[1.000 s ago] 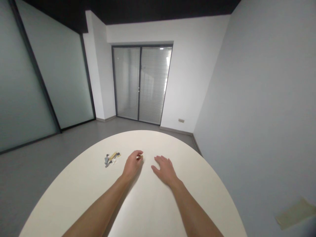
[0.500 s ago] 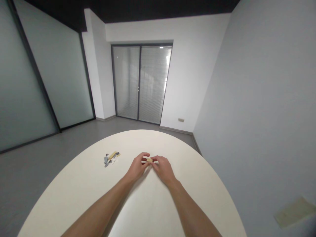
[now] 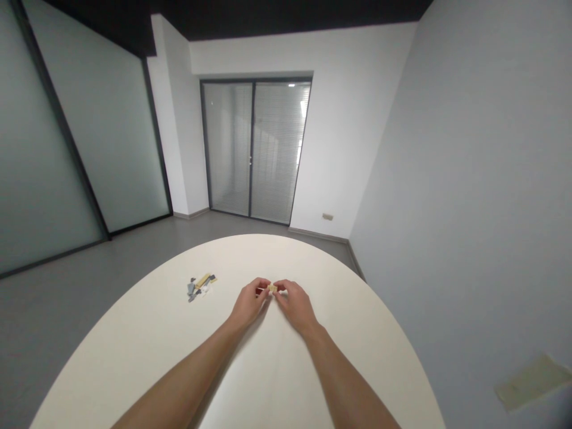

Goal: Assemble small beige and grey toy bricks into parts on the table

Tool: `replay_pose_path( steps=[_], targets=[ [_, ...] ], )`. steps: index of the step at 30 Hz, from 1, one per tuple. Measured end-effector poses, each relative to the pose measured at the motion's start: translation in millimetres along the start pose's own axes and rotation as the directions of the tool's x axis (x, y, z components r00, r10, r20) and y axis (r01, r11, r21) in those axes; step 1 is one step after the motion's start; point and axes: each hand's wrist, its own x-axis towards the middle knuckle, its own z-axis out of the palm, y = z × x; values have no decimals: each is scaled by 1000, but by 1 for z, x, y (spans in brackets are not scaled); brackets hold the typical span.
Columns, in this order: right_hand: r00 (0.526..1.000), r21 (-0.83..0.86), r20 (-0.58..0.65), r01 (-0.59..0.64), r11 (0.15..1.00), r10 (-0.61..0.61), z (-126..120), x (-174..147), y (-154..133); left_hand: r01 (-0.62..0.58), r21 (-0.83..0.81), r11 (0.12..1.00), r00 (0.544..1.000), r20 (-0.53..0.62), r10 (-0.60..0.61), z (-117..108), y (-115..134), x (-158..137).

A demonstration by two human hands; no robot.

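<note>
Hands (image 3: pixel 248 302) (image 3: pixel 297 304) hold tan piece (image 3: pixel 272 288) crosswise.

Toward the far edge of the round white worktop (image 3: pixel 268 381), the left hand (image 3: pixel 247 302) and right hand (image 3: pixel 297 305) hold a small yellowish piece (image 3: pixel 272 288) between them; a parts pile (image 3: pixel 204 280) lies nearer the far left edge.

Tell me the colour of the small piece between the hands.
Pale yellow: the piece shows in the head view.
</note>
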Motion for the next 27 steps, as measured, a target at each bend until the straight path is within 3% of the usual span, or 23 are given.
replay_pose_path(
  steps=[14,22,27],
  targets=[
    [999,212,2,-43,976,43,4,1,4,-36,138,990,998,-53,43,2,5,-8],
    [980,508,148,-190,840,132,9,6,19,24,181,983,999,-45,-16,2,3,-10],
    [946,595,285,-301,745,154,9,19,30,50,192,980,998,-41,-43,2,3,-9]
  ],
)
